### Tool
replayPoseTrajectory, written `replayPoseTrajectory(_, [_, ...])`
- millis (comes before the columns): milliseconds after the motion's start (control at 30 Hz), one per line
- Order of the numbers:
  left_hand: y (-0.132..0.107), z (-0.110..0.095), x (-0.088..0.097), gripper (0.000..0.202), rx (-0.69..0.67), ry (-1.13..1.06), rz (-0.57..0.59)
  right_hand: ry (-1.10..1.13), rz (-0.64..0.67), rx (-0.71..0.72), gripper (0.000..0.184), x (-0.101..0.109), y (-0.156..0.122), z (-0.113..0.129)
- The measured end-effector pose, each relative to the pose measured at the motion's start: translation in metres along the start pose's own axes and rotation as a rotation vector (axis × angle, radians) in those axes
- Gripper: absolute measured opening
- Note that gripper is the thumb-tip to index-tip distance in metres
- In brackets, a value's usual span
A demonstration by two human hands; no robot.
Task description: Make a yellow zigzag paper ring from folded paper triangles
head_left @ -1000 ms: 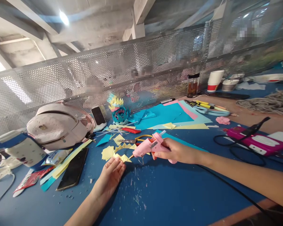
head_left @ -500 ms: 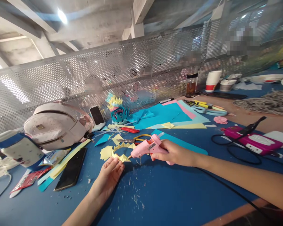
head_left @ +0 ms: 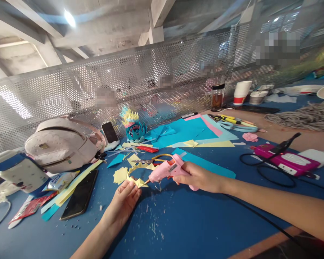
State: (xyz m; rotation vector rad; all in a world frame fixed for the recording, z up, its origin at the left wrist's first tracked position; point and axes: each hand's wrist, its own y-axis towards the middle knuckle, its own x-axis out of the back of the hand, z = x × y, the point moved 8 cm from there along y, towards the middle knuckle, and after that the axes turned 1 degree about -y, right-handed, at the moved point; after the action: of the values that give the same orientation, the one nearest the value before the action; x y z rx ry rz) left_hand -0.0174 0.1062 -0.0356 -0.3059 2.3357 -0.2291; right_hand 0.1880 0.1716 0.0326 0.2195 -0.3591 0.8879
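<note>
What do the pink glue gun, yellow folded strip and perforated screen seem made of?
Pink glue gun: probably smooth plastic, given its moulded-looking body. Yellow folded strip: likely matte paper, showing crisp folds. Perforated screen: apparently dull metal, grey with regular holes.

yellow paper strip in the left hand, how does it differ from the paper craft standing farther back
Colour: the yellow paper strip is pale yellow, while the paper craft combines blue, yellow and pink.
Shape: the strip curves low over the table; the craft rises in tiers.
Contact: the left hand holds the strip; neither hand touches the craft.
Both have pointed paper tips.
</note>
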Motion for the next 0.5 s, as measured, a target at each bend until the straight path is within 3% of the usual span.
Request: replayPoseTrajectory(500, [-0.0057,-0.0037,-0.0102,0.024,0.021,0.001,0.025,0.022,-0.033,-0.026,0.050,0.0019,-0.0010,-0.0027])
